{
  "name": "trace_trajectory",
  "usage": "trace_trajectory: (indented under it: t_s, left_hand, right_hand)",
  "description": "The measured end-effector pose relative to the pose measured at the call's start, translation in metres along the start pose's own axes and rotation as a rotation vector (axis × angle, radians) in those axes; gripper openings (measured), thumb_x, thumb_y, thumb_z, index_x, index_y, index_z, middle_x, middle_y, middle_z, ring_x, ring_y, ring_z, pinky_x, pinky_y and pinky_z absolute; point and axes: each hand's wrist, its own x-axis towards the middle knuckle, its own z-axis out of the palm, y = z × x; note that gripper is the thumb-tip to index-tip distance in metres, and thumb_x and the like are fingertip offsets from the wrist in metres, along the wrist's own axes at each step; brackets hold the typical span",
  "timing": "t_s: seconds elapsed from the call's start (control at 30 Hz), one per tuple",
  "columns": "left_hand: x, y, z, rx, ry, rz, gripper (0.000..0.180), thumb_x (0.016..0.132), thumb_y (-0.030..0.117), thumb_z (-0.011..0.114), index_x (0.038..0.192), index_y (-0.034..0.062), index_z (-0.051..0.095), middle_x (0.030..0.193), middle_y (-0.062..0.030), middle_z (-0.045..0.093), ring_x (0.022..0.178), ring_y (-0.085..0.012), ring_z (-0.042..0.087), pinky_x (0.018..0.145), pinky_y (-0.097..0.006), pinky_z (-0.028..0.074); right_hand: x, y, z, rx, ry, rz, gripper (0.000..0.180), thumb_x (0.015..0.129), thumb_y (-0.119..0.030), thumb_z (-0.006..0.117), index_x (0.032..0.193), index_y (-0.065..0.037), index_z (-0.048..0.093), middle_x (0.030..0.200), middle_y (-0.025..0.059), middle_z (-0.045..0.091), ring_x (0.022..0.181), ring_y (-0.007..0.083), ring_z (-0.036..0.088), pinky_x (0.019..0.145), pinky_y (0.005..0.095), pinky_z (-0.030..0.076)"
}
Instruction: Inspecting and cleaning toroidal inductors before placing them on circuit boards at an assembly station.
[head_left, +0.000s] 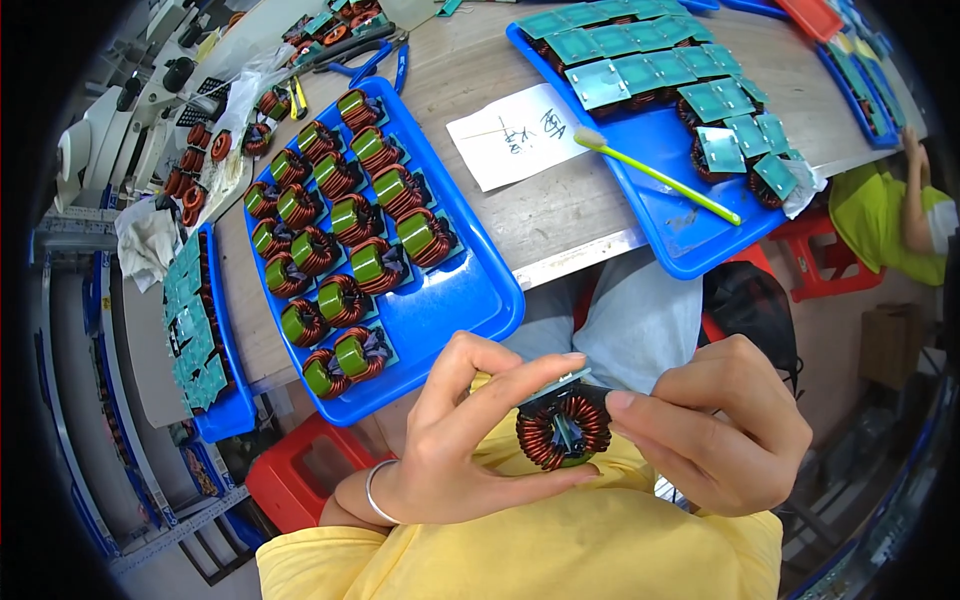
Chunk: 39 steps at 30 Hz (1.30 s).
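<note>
Close to my body, my left hand (445, 445) grips a copper-wound toroidal coil (533, 440), fingers over the top and thumb beneath. A small teal circuit board (553, 387) sits on the coil's upper side, under my left fingertips. Dark bits show inside the ring's hole. My right hand (725, 430) is closed in a pinch at the coil's upper right edge, on or against a black piece (597, 396); exactly what lies between those fingers is partly hidden.
A blue tray (440, 335) ahead holds several green-taped coils; a narrower tray (232, 415) stands left. At right, another blue tray (690, 240) carries board-topped coils and a green brush (660, 180). Paper (490, 165), pliers (365, 65), red stools (290, 475) and a person (880, 215) are around.
</note>
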Motion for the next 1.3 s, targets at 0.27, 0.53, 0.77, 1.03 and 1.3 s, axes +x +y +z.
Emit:
trace_trajectory:
  t_s: [0.27,0.53,0.77,1.03,1.3]
  left_hand:
    - [-0.002,-0.005,-0.001,-0.128,-0.053,-0.050,0.070,0.050,0.020,0.088,0.109,-0.0031,0.058,0.096,-0.0079,0.047,0.087,-0.0163,0.048,0.077,-0.026,0.039]
    - [-0.025,-0.026,0.002,-0.785,0.146,-0.276,0.072,0.063,0.004,0.080,0.120,-0.0002,0.036,0.116,-0.0079,0.043,0.110,-0.0162,0.044,0.098,-0.031,0.033]
    - [-0.032,-0.032,-0.008,-0.836,0.277,-0.315,0.065,0.065,0.001,0.077,0.116,0.0036,0.036,0.111,-0.0068,0.045,0.109,-0.0153,0.044,0.096,-0.030,0.035]
    - [-0.064,-0.044,-0.057,-0.121,0.787,-0.295,0.080,0.066,0.020,0.079,0.129,-0.0018,0.035,0.109,-0.0095,0.048,0.095,-0.0162,0.049,0.085,-0.029,0.040]
    - [-0.076,-0.051,-0.075,-0.074,1.002,-0.171,0.062,0.075,0.020,0.069,0.125,-0.0040,0.040,0.106,-0.0088,0.047,0.096,-0.0161,0.047,0.083,-0.028,0.039]
  right_hand:
    - [-0.006,0.017,0.002,0.237,0.400,0.134,0.021,0.065,-0.004,0.073,0.083,0.004,0.066,0.070,0.0090,0.060,0.057,0.0134,0.051,0.050,0.0231,0.036]
    - [-0.021,0.024,0.046,0.768,0.256,0.496,0.044,0.066,0.004,0.069,0.109,0.006,0.058,0.091,0.0108,0.055,0.083,0.0161,0.055,0.073,0.0237,0.042]
    - [0.002,0.004,0.085,0.234,0.052,-0.068,0.061,0.063,0.001,0.072,0.119,0.003,0.049,0.102,0.0112,0.052,0.093,0.0259,0.058,0.079,0.0335,0.046]
    - [0.028,0.019,0.119,0.220,-0.080,-0.111,0.075,0.062,-0.002,0.076,0.127,0.002,0.039,0.114,0.0156,0.047,0.099,0.0279,0.051,0.081,0.0372,0.044]
    - [0.030,0.032,0.151,0.077,-0.320,-0.200,0.079,0.061,-0.009,0.074,0.131,0.000,0.037,0.115,0.0139,0.048,0.101,0.0277,0.049,0.085,0.0412,0.037]
